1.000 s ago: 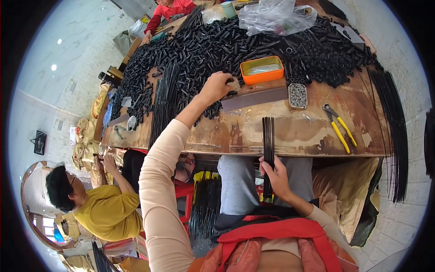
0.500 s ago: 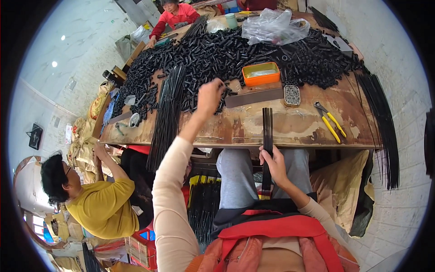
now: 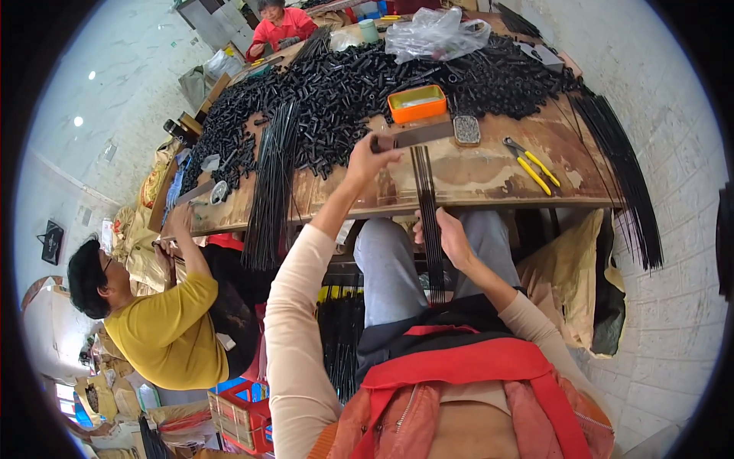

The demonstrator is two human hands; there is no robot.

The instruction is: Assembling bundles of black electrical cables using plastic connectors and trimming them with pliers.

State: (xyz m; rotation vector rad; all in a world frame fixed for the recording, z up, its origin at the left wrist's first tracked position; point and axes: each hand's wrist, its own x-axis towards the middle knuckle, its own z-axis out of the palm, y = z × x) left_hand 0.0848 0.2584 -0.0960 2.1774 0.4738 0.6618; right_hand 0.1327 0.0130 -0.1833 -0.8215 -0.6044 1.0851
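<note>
In my right hand [image 3: 453, 241] is an upright bundle of thin black rods [image 3: 424, 183], gripped between thumb and fingers over my lap, its top ends reaching above the table's front edge. My left hand [image 3: 365, 162] is closed on a small black tubular piece [image 3: 375, 143], just left of the rods' upper ends and apart from them. Behind it spreads a large heap of similar black tubular pieces [image 3: 336, 103]. A flat grey-brown bar [image 3: 424, 135] lies on the wooden table [image 3: 489, 172] beside that hand.
An orange box [image 3: 420, 112], a small tray of metal bits [image 3: 466, 131] and yellow-handled pliers [image 3: 538, 170] are on the table. Long black rods [image 3: 267, 187] overhang its left front; more rods [image 3: 621, 172] hang off the right. One person in yellow [image 3: 164, 329] sits left; another in red [image 3: 284, 30] sits beyond.
My left hand has come from the heap toward me and right, near the rods' tops, with a black piece in its fingers. My right hand still grips the rods. The whole view has shifted.
</note>
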